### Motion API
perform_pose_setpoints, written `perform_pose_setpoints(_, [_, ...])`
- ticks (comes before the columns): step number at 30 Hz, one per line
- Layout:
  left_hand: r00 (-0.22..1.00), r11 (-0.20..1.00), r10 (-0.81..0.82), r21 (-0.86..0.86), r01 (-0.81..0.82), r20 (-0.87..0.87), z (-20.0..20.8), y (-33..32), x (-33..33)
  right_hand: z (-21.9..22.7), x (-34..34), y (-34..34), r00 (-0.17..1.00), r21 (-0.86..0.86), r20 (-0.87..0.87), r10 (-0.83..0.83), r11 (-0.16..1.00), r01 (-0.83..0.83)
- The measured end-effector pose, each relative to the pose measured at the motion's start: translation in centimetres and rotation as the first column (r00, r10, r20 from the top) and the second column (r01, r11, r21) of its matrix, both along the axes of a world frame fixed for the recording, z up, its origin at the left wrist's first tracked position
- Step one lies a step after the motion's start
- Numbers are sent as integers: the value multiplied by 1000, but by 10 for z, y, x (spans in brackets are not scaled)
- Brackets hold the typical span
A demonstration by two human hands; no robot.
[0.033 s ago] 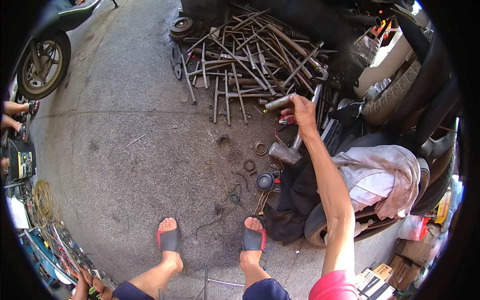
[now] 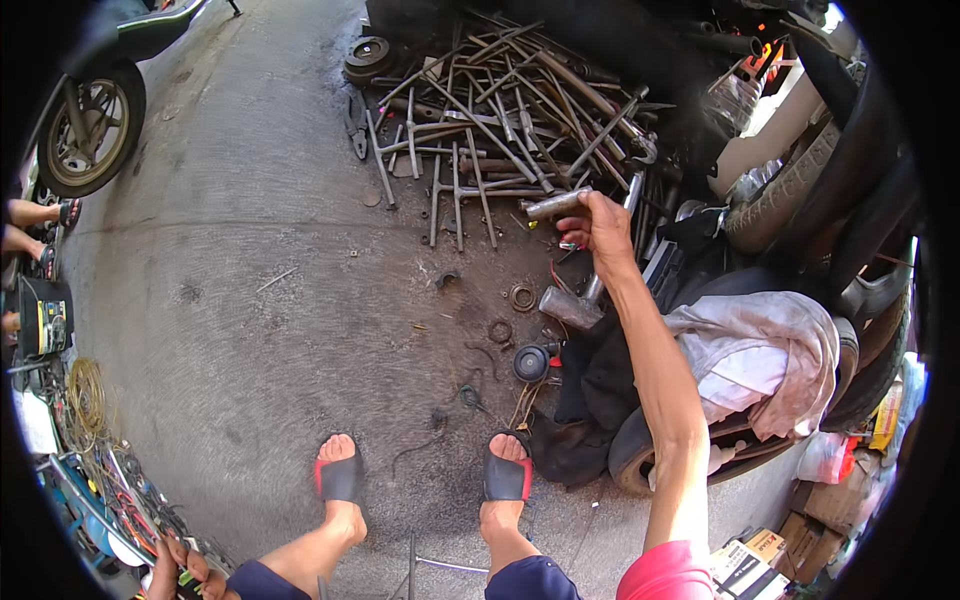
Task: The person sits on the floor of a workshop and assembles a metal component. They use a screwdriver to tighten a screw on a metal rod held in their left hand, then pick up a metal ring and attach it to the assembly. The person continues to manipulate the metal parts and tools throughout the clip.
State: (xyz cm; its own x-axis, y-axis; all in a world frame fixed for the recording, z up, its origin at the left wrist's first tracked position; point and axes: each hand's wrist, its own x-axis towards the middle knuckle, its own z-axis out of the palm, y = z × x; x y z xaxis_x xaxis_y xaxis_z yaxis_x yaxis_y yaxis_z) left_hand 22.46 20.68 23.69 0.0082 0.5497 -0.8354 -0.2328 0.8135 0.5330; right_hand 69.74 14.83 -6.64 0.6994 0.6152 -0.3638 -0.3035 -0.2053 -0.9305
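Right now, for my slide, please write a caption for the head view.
The right hand holds a grey metal cylinder near a heap of brownish metal rods and tools.

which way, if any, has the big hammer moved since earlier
No, the big hammer sits at the same spot relative to the round black part.

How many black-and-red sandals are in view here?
2: the left sandal, low and left of centre; the right sandal, slightly right of centre, beside the dark cloth. No third one shows.
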Motion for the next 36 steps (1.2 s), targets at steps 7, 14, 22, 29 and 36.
perform_pose_setpoints(7, [999, 999, -34, 44, 32, 38, 2, -25, -53, 72, -89, 3, 788, 287, -590, 178, 958, -1])
perform_pose_setpoints(14, [912, 927, -360, 184, 326, 198, 11, -45, -33, 185, -184, -14, 659, 378, -646, 385, 912, -162])
perform_pose_setpoints(22, [702, 718, -683, 362, 595, 202, 21, -66, -29, 302, -240, -30, 933, 501, -269, 240, 862, -77])
perform_pose_setpoints(29, [548, 596, -801, 414, 688, 242, 16, -79, -30, 329, -277, -43, 999, 588, -43, -31, 807, 50])
perform_pose_setpoints(36, [544, 591, -805, 393, 704, 236, 14, -89, -38, 322, -296, -44, 995, 564, 100, -5, 824, -53])
